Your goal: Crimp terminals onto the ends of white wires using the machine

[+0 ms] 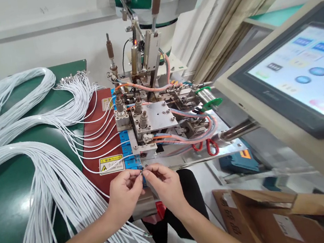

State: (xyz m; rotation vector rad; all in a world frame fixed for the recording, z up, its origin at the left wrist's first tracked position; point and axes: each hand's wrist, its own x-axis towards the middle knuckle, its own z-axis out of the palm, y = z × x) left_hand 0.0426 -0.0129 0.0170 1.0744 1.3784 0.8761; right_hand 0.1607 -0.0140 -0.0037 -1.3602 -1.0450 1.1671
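Two hands meet at the middle of the clock: the left hand (122,194) and the right hand (170,187) each have thumb and forefinger pinching the end of a white cable (99,191), its tip too small to make out in detail. That cable comes in from 10 o'clock and passes out of sight behind the left hand. Just beyond the fingers, between 11 and 12 o'clock, runs a row of blue clamps (124,136), where several more white cables end after crossing a red-brown plate (91,158) with a yellow warning label (111,164). Close at 12 to 1 o'clock, a steel bracket (148,150) and a flat steel cover plate (161,117) crowd the space beyond the hands; orange and blue air hoses (189,137) loop at 2 o'clock, short of a green-flanged spool (207,96). From 8 to 10 o'clock, thick cable bundles (36,156) spread over a green worktop (7,205), the nearest spilling past the left forearm. A touchscreen panel (301,72) juts in between 2 and 3 o'clock, and an open cardboard box (241,223) stands at 4.
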